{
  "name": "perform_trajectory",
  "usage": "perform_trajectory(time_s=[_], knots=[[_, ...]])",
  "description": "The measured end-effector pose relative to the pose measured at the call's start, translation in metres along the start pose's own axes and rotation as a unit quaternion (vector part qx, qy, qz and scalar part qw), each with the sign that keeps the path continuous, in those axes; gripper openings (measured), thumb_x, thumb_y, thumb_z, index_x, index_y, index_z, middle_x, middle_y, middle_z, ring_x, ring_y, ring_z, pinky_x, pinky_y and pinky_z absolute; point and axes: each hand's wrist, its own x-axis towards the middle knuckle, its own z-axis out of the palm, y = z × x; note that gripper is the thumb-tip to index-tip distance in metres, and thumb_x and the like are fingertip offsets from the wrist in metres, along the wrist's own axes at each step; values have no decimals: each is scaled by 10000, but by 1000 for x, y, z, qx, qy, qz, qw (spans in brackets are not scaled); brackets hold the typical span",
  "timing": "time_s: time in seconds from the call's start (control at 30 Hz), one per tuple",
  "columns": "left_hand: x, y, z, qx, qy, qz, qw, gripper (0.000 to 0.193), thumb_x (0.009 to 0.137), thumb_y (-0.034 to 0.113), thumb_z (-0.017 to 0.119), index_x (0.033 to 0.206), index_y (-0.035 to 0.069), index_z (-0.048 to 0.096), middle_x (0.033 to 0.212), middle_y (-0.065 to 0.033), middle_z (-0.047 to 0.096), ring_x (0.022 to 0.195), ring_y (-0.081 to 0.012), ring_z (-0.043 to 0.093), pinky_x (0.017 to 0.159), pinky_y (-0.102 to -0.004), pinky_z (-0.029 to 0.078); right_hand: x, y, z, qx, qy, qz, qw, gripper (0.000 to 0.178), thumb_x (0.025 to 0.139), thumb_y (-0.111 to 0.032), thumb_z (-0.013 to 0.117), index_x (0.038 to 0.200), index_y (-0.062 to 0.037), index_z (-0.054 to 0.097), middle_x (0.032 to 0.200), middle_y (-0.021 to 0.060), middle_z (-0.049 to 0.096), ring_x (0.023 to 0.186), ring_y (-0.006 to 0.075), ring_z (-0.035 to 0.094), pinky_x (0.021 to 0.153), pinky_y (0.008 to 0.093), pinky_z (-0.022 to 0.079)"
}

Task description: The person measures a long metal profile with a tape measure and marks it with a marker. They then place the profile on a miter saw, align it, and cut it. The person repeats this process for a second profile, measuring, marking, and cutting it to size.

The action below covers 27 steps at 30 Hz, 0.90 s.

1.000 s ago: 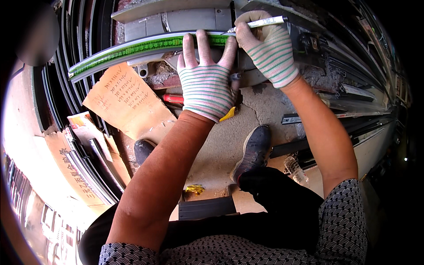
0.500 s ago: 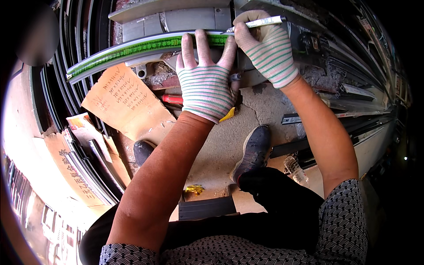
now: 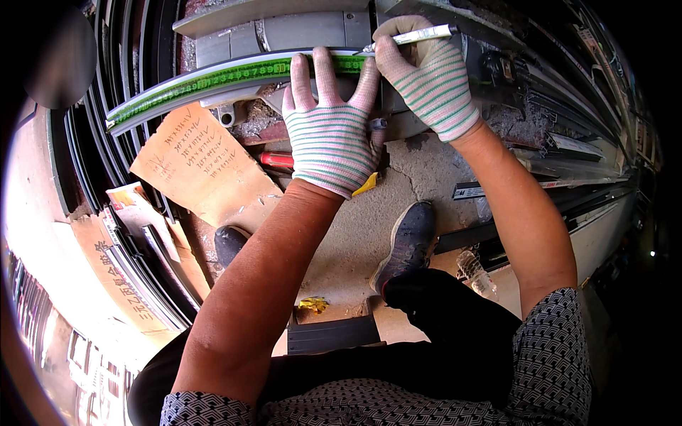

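Left hand (image 3: 330, 138), upper centre of frame: striped knit glove, back up, fingers spread. Fingertips lie on a green tape measure (image 3: 241, 74); thumb tucked at the palm's right side, and whether it grips anything cannot be told. Tape runs from the upper left to the upper centre, face up with numbers showing, along a pale metal strip (image 3: 259, 58) whose edges show on both sides of it.

Right hand (image 3: 435, 89), just right of the left, matching glove: thumb and fingers pinching a white pen (image 3: 419, 34). Pen lies slantwise, dark tip toward the left, at the strip's upper edge near the left index finger. Tip contact too small to judge.

Below the tape, left of centre: brown cardboard (image 3: 202, 174) with handwriting in rows. A red handle (image 3: 277, 159) sits between it and the left wrist. Yellow object (image 3: 365, 185) partly under the glove's lower edge.

Dark bars (image 3: 138, 42) upper left. Concrete floor (image 3: 341, 248) mid-frame; dark shoe (image 3: 406, 245) right of centre, yellow scrap (image 3: 314, 304) lower centre.
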Motion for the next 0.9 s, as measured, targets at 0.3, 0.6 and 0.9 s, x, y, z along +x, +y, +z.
perform_trajectory(time_s=[0.3,0.6,0.9], knots=[[0,2,-1,-5,11,-2,1000,875,729,333,763,1533,268,424,1569,-329,244,1433,-570,230,1109,-684,270,-1,7,1,-2,6,-7,1000,190,999,-198,670,1112,-45,667,977,51,709,895,126,688,813,266,571],[0,1,-1,-4,8,0,1000,874,727,318,689,1552,297,401,1563,-342,234,1416,-599,209,1094,-706,296,-3,8,-2,83,12,17,996,191,1002,-183,666,1131,-44,645,967,33,676,820,83,645,733,229,562],[0,1,-2,-13,19,1,1000,813,741,329,691,1517,257,458,1550,-346,268,1403,-598,251,1093,-686,305,-25,-32,-32,84,11,53,995,120,970,-117,674,1049,-30,652,902,18,677,813,58,636,727,217,552]])
